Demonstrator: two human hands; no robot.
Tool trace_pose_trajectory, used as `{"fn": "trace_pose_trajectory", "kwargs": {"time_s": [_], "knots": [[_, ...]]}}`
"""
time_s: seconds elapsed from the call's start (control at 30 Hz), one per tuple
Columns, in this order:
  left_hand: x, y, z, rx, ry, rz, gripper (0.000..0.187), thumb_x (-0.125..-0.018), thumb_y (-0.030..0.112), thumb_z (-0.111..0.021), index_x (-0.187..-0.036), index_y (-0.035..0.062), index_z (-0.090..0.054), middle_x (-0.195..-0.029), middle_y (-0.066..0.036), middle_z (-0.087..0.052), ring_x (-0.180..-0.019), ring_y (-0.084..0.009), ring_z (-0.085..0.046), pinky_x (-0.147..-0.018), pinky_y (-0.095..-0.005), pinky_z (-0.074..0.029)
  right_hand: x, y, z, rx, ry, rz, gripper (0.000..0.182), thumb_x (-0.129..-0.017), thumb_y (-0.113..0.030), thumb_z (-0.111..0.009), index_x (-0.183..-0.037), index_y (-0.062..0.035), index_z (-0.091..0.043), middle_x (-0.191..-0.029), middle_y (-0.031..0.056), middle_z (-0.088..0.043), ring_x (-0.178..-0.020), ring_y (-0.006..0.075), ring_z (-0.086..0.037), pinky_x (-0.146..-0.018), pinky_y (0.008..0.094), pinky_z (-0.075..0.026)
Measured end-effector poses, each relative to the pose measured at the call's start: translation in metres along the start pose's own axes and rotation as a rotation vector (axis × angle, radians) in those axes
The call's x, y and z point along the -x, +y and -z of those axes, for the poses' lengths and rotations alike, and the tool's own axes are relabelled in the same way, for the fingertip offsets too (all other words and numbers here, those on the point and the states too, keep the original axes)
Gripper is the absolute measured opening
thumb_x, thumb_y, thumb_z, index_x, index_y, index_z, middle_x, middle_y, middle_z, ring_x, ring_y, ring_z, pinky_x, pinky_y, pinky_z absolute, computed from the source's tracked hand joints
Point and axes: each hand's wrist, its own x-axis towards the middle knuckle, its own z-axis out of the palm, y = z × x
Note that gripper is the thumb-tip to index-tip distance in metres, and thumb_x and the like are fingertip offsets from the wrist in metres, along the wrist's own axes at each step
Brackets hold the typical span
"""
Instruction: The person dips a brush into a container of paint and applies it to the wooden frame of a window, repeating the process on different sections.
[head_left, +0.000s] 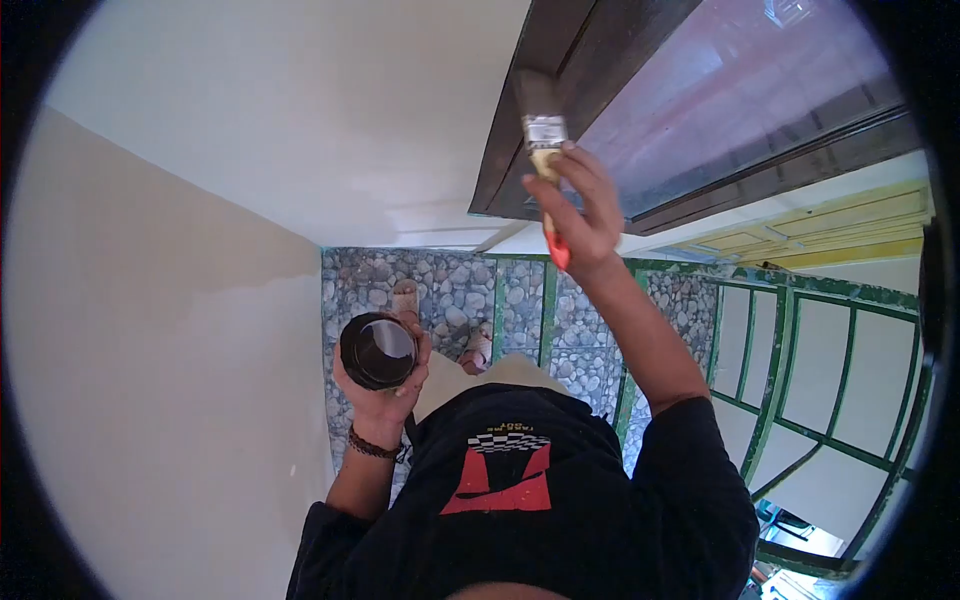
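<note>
My right hand (583, 205) is closed around the handle of a paintbrush (546, 135), which has a pale wooden neck, a red handle end and a metal ferrule. The brush's bristles, slightly blurred, lie against the dark brown window frame (590, 85). Lower and to the left, my left hand (385, 395) cups a round, dark can (379, 351) from below and the side. Dark, shiny liquid shows inside the can, with a bright reflection on it. Glass with a pinkish reflection fills the frame to the right of the brush.
White and beige walls (180, 300) stand to the left. Green metal bars (780, 350) run below and to the right, over a pebble-patterned floor (440, 275). A yellow panelled door or shutter (830, 225) is at the right. My sandalled feet are on the floor.
</note>
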Motion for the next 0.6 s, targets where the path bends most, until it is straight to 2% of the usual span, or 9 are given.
{"fn": "trace_pose_trajectory", "kwargs": {"time_s": [0.13,0.2,0.27,0.33,0.4,0.53,0.6], "knots": [[0.001,-0.001,-0.001,0.058,0.036,-0.009,0.056,-0.087,0.052,-0.051,-0.118,0.0061,-0.052,-0.108,-0.022,-0.055,-0.086,-0.0315,-0.049,-0.039,-0.0243,-0.04,0.06,0.003,-0.04,-0.002,-0.171,-0.095,0.029,-0.064,-0.004,-0.066,-0.092,-0.0074,-0.069,-0.103,0.012,-0.062,-0.103,0.0325,-0.061,-0.083,0.0392,-0.055],[0.003,0.0,0.002,0.038,0.028,-0.014,0.056,-0.087,0.052,-0.05,-0.118,0.0061,-0.052,-0.108,-0.022,-0.055,-0.085,-0.0316,-0.048,-0.039,-0.0242,-0.04,0.085,-0.003,-0.049,-0.017,-0.226,-0.133,0.03,-0.064,-0.004,-0.066,-0.094,-0.0075,-0.067,-0.105,0.0111,-0.061,-0.106,0.0315,-0.059,-0.082,0.0391,-0.054],[0.003,0.0,0.004,0.047,0.011,-0.019,0.056,-0.087,0.052,-0.05,-0.118,0.0061,-0.052,-0.109,-0.022,-0.054,-0.084,-0.0313,-0.048,-0.039,-0.0245,-0.04,0.106,-0.005,-0.057,-0.068,-0.37,-0.193,0.031,-0.066,-0.004,-0.066,-0.096,-0.0073,-0.066,-0.107,0.0101,-0.06,-0.108,0.0307,-0.057,-0.08,0.0386,-0.054],[0.004,0.001,0.003,0.044,0.018,-0.018,0.056,-0.088,0.052,-0.049,-0.118,0.0059,-0.052,-0.109,-0.022,-0.054,-0.085,-0.0313,-0.048,-0.038,-0.0247,-0.04,0.122,-0.007,-0.06,-0.063,-0.405,-0.197,0.029,-0.068,-0.005,-0.065,-0.097,-0.0074,-0.066,-0.108,0.0095,-0.059,-0.109,0.0298,-0.056,-0.079,0.0385,-0.054],[0.004,0.001,0.003,0.043,0.021,-0.018,0.056,-0.088,0.052,-0.049,-0.118,0.0058,-0.052,-0.109,-0.022,-0.054,-0.085,-0.0313,-0.048,-0.038,-0.0249,-0.04,0.129,-0.01,-0.059,-0.129,-0.601,-0.29,0.026,-0.07,-0.005,-0.065,-0.096,-0.0076,-0.066,-0.108,0.0094,-0.06,-0.109,0.0292,-0.056,-0.079,0.0384,-0.054],[0.001,0.001,0.004,0.051,0.063,-0.013,0.056,-0.087,0.053,-0.049,-0.118,0.0063,-0.052,-0.108,-0.022,-0.055,-0.086,-0.031,-0.048,-0.039,-0.0251,-0.04,0.109,0.004,-0.058,-0.13,-0.524,-0.207,0.028,-0.068,-0.005,-0.066,-0.096,-0.0081,-0.066,-0.108,0.0101,-0.06,-0.108,0.0293,-0.057,-0.079,0.0386,-0.054],[-0.001,0.001,0.003,0.065,0.073,0.003,0.056,-0.087,0.053,-0.049,-0.118,0.0066,-0.052,-0.108,-0.022,-0.055,-0.086,-0.0309,-0.048,-0.039,-0.025,-0.04,0.079,0.013,-0.048,-0.125,-0.364,-0.154,0.031,-0.065,-0.005,-0.066,-0.096,-0.008,-0.066,-0.105,0.0107,-0.06,-0.103,0.0297,-0.06,-0.078,0.0381,-0.054]]}}
